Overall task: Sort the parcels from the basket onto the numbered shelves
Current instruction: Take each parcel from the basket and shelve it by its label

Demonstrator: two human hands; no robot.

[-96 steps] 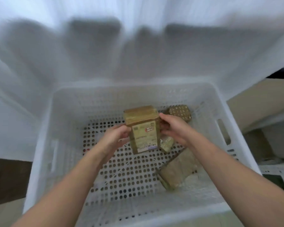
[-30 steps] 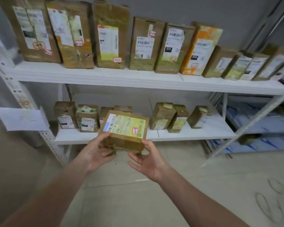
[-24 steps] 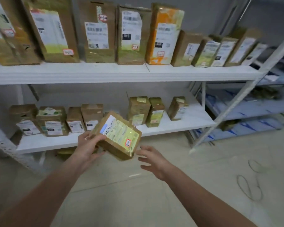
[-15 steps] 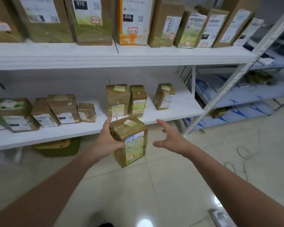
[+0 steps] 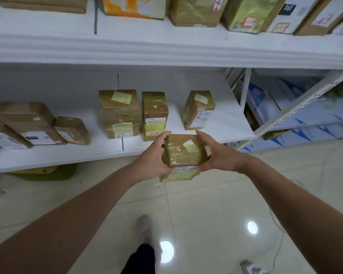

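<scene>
Standing before a white metal rack, view tipped down. Upper shelf (image 5: 166, 50) crosses at 12 o'clock, carrying a row of taped brown parcels and one orange parcel (image 5: 133, 6). Lower shelf (image 5: 87, 155) runs from 9 o'clock towards 2 o'clock. On it, at about 12 o'clock from the hands, a tall parcel (image 5: 118, 113) and a green-taped parcel (image 5: 154, 115) stand upright just beside each other. A third parcel (image 5: 198, 109) sits apart at 1 o'clock, leaning slightly. Low flat parcels (image 5: 28, 123) are heaped at 9 o'clock. A green and yellow bundle (image 5: 44, 172) lies under the shelf at 8 o'clock. A second rack (image 5: 297, 107) stands at 3 o'clock with blue-printed sheets on it. Floor (image 5: 206, 214) is glossy pale tile with lamp glare; a thin cable (image 5: 275, 224) trails at 4 o'clock and a shoe (image 5: 145, 227) shows at 6 o'clock.

The held parcel (image 5: 183, 153) is at centre, in the air just short of the lower shelf's front edge, below the green-taped parcel. Left hand (image 5: 153, 159) grips its left side, thumb over the far top edge. Right hand (image 5: 216, 155) grips its right side, thumb likewise on top. The fingers beneath are hidden.

Against half a second ago: then the left hand alone held it, and the right was apart with its fingers spread. The parcel now shows its taped top, its label facing down and towards the person. The shelves loom closer.
</scene>
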